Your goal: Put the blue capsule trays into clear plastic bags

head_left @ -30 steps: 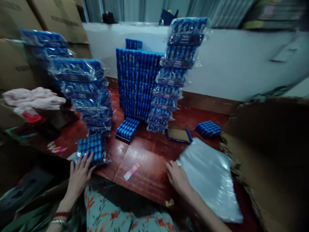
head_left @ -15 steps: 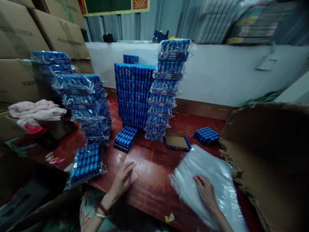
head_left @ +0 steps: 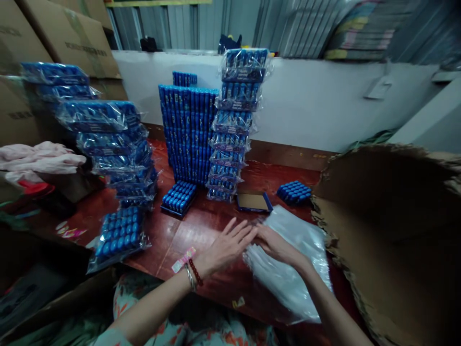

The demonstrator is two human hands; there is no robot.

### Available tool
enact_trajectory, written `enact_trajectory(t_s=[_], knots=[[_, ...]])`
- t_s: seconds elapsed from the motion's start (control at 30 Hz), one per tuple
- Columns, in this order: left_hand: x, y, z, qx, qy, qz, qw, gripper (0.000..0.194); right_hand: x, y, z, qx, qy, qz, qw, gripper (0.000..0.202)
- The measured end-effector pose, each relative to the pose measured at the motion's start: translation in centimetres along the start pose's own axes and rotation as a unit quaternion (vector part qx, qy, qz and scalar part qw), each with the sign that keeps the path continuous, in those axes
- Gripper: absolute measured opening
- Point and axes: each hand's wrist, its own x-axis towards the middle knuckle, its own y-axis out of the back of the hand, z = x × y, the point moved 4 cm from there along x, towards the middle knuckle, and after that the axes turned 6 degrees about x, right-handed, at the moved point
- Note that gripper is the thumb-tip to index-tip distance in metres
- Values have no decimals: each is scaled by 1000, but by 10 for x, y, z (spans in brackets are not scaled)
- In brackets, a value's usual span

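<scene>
Over the middle of the table, my left hand is open with its fingers spread, pointing right. Its fingertips meet or overlap the fingers of my right hand. My right hand is bent and closed at the upper left edge of a pile of clear plastic bags; what its fingers hold is blurred and partly hidden. Just beyond the hands lies a shallow open cardboard tray with blue sides. Right of that tray sits a block of small blue round-topped bottles. A blue tray of bottles stands to the left.
Tall stacks of bagged bottle packs rise at the left and centre, beside a high bottle block. One bagged pack lies near the left front edge. A torn-edged open carton borders the right side.
My left hand has moved right and flattened out, meeting my right hand. My right hand has shifted up and left to the bag pile's edge. The camera view has shifted slightly.
</scene>
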Motion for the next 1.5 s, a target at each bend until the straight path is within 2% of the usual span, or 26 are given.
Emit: enact_trajectory(t_s=[0.1, 0.17, 0.23, 0.33, 0.43, 0.47, 0.53, 0.57, 0.63, 0.7, 0.77, 0.83, 0.87, 0.97, 1.03, 1.07, 1.1, 1.17, 1.2, 1.27, 1.33, 1.37, 1.43, 1.5], knots=[[-4, 9, -4, -32, -13, -3, 999, 40, 4, 4, -7, 6, -5, -55, 998, 24], [-9, 12, -10, -75, 31, 0, 997, 33, 6, 13, -13, 3, -27, -83, 996, 30], [-13, 15, -19, -151, 100, 1, 984, 32, 8, 28, -23, 17, -54, -84, 995, 38], [-17, 23, -38, -292, 206, 16, 934, 29, 9, 50, -48, 65, -63, -68, 994, 53], [-22, 31, -65, -384, 283, 3, 879, 19, 14, 51, -74, 36, -12, -115, 993, 75], [-25, 33, -74, -398, 299, -17, 867, 19, 18, 47, -79, 0, -3, -116, 993, 73], [-33, 38, -90, -422, 317, -61, 847, 20, 30, 40, -82, -61, -7, -79, 995, 46], [-37, 42, -96, -435, 321, -73, 838, 21, 38, 36, -81, -71, -12, -52, 996, 29], [-46, 53, -105, -455, 322, -71, 828, 29, 53, 29, -79, -48, -16, -2, 999, 21], [-53, 69, -110, -446, 315, -28, 837, 38, 66, 23, -78, -7, -2, 24, 1000, 20], [-56, 83, -110, -398, 296, 10, 868, 46, 77, 17, -79, 15, 12, 43, 999, 18], [-54, 89, -105, -352, 255, 8, 900, 61, 86, 11, -84, 39, 39, 48, 997, 16], [-51, 87, -102, -340, 237, -14, 910, 60, 90, 9, -88, 59, 54, 51, 995, 16], [-46, 70, -100, -313, 236, -71, 917, 25, 99, 14, -94, 116, 72, 91, 986, 17], [-51, 57, -103, -277, 273, -55, 920, 18, 100, 21, -89, 96, 53, 116, 987, 19], [-56, 53, -104, -265, 288, -34, 920, 17, 98, 21, -85, 67, 45, 99, 992, 18], [-63, 49, -102, -263, 300, -14, 917, 19, 94, 17, -79, 38, 42, 52, 997, 16], [-82, 40, -92, -284, 318, 3, 904, 27, 79, -5, -64, 2, 60, -96, 994, 18], [-93, 35, -83, -299, 328, -2, 896, 29, 67, -21, -57, -1, 73, -162, 984, 27], [-116, 23, -59, -323, 337, -30, 884, 29, 41, -60, -43, 2, 82, -232, 969, 55], [-136, 5, -32, -324, 324, -74, 886, 30, 21, -100, -31, -22, 62, -234, 970, 72], [-144, -5, -19, -320, 310, -93, 890, 36, 13, -118, -27, -35, 49, -221, 974, 68], [-158, -24, -3, -314, 299, -98, 896, 48, 6, -143, -23, -29, 36, -184, 982, 36], [-172, -35, -3, -300, 356, -36, 884, 49, 7, -150, -21, 26, 42, -130, 990, 6]])
